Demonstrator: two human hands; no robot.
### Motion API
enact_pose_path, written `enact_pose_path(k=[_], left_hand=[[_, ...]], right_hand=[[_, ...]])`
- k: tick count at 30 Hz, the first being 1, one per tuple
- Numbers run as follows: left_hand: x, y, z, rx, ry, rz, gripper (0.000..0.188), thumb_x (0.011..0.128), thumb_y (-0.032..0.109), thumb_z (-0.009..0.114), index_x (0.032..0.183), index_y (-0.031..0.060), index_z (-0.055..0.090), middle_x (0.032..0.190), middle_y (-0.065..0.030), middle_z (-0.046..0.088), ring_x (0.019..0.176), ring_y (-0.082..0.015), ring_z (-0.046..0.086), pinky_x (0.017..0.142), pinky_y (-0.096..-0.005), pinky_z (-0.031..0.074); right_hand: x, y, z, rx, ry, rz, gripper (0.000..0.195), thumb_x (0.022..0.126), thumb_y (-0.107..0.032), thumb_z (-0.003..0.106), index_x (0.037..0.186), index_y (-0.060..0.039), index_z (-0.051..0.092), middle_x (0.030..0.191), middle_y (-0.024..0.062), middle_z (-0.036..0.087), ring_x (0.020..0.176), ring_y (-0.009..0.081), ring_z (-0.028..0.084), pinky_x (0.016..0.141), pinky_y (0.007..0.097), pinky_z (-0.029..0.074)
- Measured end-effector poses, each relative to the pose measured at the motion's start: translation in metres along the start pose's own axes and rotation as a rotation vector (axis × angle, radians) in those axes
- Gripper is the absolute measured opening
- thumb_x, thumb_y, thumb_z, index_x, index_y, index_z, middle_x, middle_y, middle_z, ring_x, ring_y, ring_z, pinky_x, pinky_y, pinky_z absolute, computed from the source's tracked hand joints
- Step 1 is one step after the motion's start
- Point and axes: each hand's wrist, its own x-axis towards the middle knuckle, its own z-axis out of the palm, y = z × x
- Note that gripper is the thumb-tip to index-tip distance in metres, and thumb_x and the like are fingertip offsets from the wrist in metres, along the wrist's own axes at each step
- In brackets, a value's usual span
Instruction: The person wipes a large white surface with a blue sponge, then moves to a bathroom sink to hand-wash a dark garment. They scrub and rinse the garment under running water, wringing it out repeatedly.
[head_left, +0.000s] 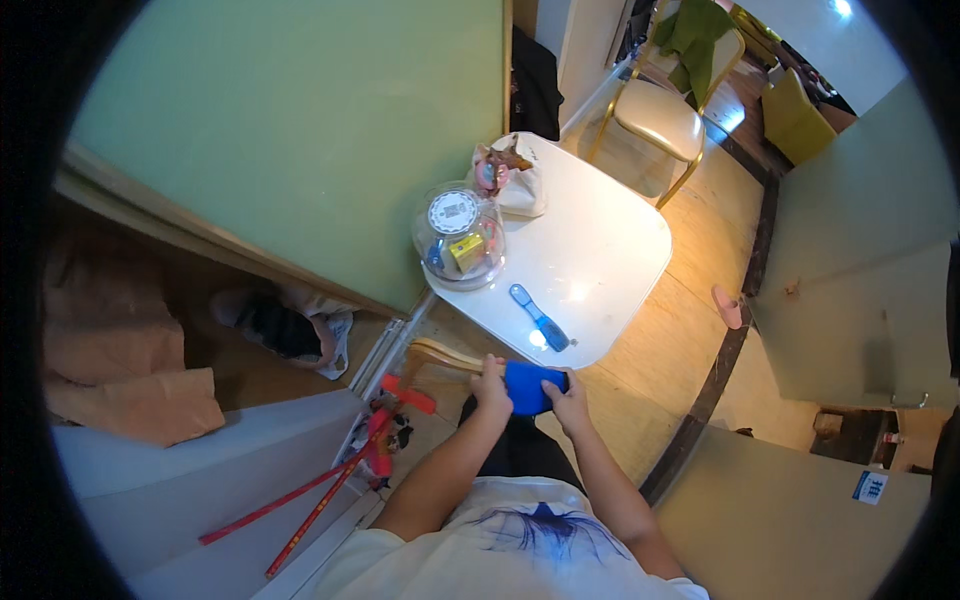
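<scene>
Both of my hands hold one blue object (527, 388), flat and roughly rectangular, above my lap. My left hand (492, 386) grips its left edge, beside a curved wooden piece (448, 355) that reaches out to the left; whether this hand holds the wood too cannot be told. My right hand (568, 399) pinches the right side with its thumb on top. Just beyond the hands, a blue-handled brush (538, 317) lies on the white table (600, 247). A clear plastic container (461, 236) with small items inside stands at the table's left side.
A white bag (521, 187) with a pink item sits behind the container. Green panel (300, 150) rises at the left. Red-handled poles (330, 495) lean at lower left. A cushioned chair (660, 116) stands beyond the table; a pink slipper (726, 307) lies on the floor at right.
</scene>
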Motion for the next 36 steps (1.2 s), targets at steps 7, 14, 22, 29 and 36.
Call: enact_pose_path(k=[7, 14, 22, 29, 36], left_hand=[[0.037, -0.022, -0.012, 0.138, 0.063, 0.054, 0.026, 0.088, 0.021, 0.057, 0.104, 0.0032, 0.048, 0.089, -0.0061, 0.057, 0.083, -0.0170, 0.055, 0.076, -0.0331, 0.045], [0.024, -0.024, 0.002, 0.179, 0.089, 0.066, 0.019, 0.091, 0.024, 0.055, 0.095, 0.0064, 0.049, 0.080, -0.0023, 0.054, 0.078, -0.0141, 0.051, 0.077, -0.0301, 0.042], [0.014, -0.040, 0.011, 0.149, 0.229, -0.027, 0.021, 0.091, 0.028, 0.055, 0.094, 0.0080, 0.049, 0.081, -0.0020, 0.053, 0.075, -0.0127, 0.049, 0.072, -0.0291, 0.041], [-0.010, -0.111, 0.015, 0.274, 0.233, 0.113, 0.021, 0.091, 0.027, 0.055, 0.094, 0.0071, 0.049, 0.080, -0.0021, 0.051, 0.074, -0.0136, 0.049, 0.072, -0.0295, 0.042], [-0.061, -0.199, 0.042, 0.109, 0.117, 0.145, 0.028, 0.092, 0.022, 0.054, 0.112, 0.0034, 0.048, 0.090, -0.0064, 0.055, 0.082, -0.0167, 0.055, 0.076, -0.0287, 0.044]], right_hand=[[0.047, 0.007, -0.035, 0.055, 0.043, 0.174, 0.018, 0.085, -0.011, 0.063, 0.099, -0.0022, 0.056, 0.083, 0.0041, 0.058, 0.070, 0.0124, 0.055, 0.062, 0.0278, 0.048], [0.108, 0.013, -0.050, -0.015, 0.148, 0.136, 0.028, 0.089, -0.024, 0.061, 0.099, 0.0013, 0.061, 0.082, 0.0044, 0.062, 0.072, 0.0114, 0.055, 0.066, 0.0267, 0.048], [0.168, 0.012, -0.084, -0.038, 0.139, 0.068, 0.028, 0.087, -0.023, 0.064, 0.100, 0.0013, 0.062, 0.080, 0.0026, 0.061, 0.071, 0.0091, 0.053, 0.065, 0.0241, 0.045], [0.173, 0.042, -0.108, -0.824, 0.180, -0.394, 0.065, 0.070, -0.020, 0.074, 0.124, 0.0000, 0.045, 0.111, 0.0213, 0.056, 0.100, 0.0371, 0.055, 0.087, 0.0446, 0.043], [0.084, 0.036, -0.112, -0.264, -0.854, 0.196, 0.042, 0.077, -0.026, 0.071, 0.105, 0.0025, 0.058, 0.092, 0.0112, 0.061, 0.087, 0.0180, 0.058, 0.079, 0.0310, 0.046]])
